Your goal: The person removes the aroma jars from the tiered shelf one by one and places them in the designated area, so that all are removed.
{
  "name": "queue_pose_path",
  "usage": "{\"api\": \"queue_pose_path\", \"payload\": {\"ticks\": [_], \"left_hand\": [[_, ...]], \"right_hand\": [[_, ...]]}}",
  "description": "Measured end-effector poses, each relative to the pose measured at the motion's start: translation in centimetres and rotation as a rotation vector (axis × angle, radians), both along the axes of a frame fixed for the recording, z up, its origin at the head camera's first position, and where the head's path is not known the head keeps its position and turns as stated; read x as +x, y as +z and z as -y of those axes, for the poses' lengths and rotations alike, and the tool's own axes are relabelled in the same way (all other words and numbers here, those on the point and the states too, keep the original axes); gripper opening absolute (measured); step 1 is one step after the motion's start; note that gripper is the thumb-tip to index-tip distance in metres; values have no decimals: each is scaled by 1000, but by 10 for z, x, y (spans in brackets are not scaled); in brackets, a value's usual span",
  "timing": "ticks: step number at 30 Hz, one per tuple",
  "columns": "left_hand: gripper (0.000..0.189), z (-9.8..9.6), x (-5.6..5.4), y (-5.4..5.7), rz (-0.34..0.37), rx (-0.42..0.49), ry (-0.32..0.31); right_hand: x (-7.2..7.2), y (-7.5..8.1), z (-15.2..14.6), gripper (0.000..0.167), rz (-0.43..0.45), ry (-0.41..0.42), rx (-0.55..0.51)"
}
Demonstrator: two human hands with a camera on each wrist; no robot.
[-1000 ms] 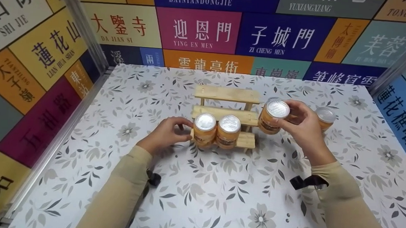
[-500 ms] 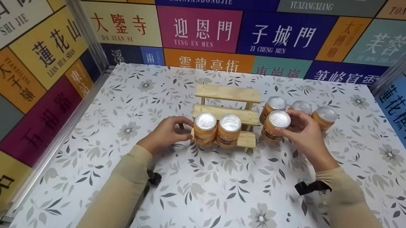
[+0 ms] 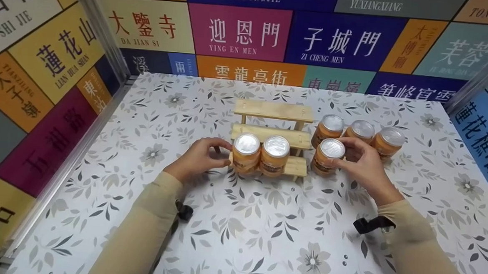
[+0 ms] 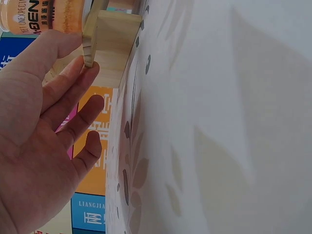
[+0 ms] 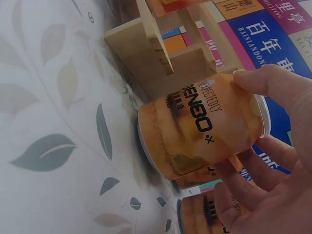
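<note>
Wall (image 3: 241, 32): multicoloured panels with Chinese characters and romanised names, rising behind and at both sides.
Table (image 3: 272, 234): white covering printed with grey leaves and flowers.
Sleeves: tan, reaching in from the near edge, left (image 3: 135, 227) and right (image 3: 422, 246).
Wooden stand (image 3: 272, 109): three pale stepped tiers, near the table's middle, lowest tier toward the person.
Left hand (image 3: 199, 157): thumb and forefingers pinch the left end of the lowest tier; the other fingers are bent, apart from the wood.
Right hand (image 3: 361, 166): thumb and fingers clamped around the upper part of a can.
Held can (image 3: 327, 158): orange, silver lid, dark lettering, almost upright, just right of the lowest tier; whether its base touches the table I cannot tell.
Stand cans: two alike, left (image 3: 246, 156) and right (image 3: 274, 157), upright side by side on the lowest tier.
Back-row cans: three more, left (image 3: 326, 133), middle (image 3: 361, 130) and right (image 3: 387, 144), upright on the table beyond the held one.
Wrist straps: black, left (image 3: 185, 212) and right (image 3: 375, 224).
</note>
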State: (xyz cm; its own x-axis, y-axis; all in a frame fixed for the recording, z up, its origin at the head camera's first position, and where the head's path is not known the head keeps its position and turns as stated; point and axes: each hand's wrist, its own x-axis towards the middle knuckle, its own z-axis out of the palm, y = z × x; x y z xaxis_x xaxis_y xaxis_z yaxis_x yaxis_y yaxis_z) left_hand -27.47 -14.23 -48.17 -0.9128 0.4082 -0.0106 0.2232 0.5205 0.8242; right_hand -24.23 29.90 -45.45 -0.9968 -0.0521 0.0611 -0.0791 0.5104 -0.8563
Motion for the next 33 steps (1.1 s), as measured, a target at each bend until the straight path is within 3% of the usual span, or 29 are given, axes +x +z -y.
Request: {"api": "queue_pose_path", "payload": {"ticks": [10, 23, 33], "left_hand": [[34, 0, -1, 2, -1, -13, 1], [34, -1, -1, -1, 16, 3, 4], [34, 0, 0, -1, -17, 16, 0]], "right_hand": [[-4, -2, -4, 66, 43, 36, -17], [7, 18, 16, 60, -227, 25, -45], [17, 29, 51, 50, -297, 92, -140]]}}
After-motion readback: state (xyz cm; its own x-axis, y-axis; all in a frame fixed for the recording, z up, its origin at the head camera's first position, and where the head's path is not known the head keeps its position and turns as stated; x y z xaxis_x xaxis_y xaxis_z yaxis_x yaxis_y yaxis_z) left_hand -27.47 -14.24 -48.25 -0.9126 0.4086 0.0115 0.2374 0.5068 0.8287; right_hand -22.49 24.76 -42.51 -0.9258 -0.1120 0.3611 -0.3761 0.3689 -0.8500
